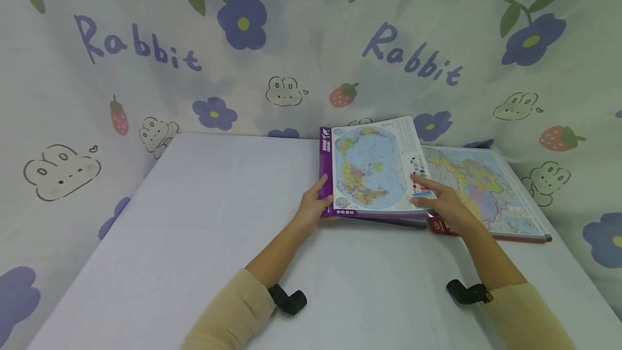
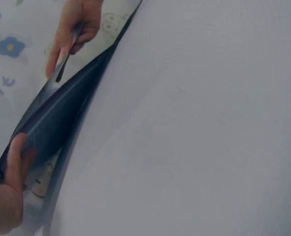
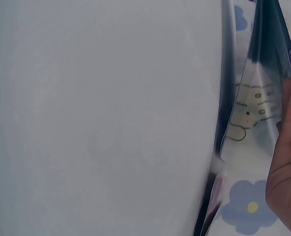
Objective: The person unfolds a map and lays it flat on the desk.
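A world map (image 1: pixel 371 169) with a purple border along its left and front edges is held by both hands, tilted with its printed face up. My left hand (image 1: pixel 311 207) grips its front left corner, thumb on the face and fingers under the edge. At the right edge, my right hand (image 1: pixel 444 204) pinches the map, fingertips lying on the print. From below, the left wrist view shows the map's dark glossy underside (image 2: pixel 61 118), raised at a slant. A dark edge (image 1: pixel 393 223) shows beneath the map's front side in the head view.
A second map (image 1: pixel 486 193), a flat board with a pale frame and reddish front edge, lies to the right, partly behind the right hand. A small red label (image 1: pixel 439 226) sits by its corner. The white table (image 1: pixel 218 204) meets a patterned cloth backdrop (image 1: pixel 291 31).
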Demonstrator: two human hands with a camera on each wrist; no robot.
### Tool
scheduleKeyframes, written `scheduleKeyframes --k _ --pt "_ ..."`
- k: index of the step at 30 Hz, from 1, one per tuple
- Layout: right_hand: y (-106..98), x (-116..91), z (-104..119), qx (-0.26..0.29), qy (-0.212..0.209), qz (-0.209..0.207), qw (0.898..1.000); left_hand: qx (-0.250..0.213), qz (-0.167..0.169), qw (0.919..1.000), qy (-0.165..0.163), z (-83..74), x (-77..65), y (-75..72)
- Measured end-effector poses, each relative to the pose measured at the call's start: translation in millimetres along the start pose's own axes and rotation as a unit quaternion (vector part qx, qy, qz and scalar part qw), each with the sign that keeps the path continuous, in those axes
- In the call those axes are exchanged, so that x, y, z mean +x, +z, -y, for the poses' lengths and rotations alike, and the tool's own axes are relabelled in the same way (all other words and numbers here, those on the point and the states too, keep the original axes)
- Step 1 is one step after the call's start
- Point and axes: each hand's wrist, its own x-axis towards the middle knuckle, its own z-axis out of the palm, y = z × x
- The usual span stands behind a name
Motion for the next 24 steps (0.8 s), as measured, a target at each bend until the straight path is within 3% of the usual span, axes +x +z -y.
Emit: scheduleKeyframes --k 5,13,24 --pt "7 4 4 0.025 -0.009 0.003 1.000 0.000 -0.002 1.0000 -0.004 -3.8 -3.6 -7.4" --pt "26 12 13 0.002 -0.028 -0.003 1.000 -0.019 -0.009 0.9998 -0.007 -11.3 -14.1 -28.7" --pt "46 25 20 0.004 -0.031 -0.001 0.999 -0.005 -0.029 0.9995 -0.005 -15.2 -21.2 -52.6"
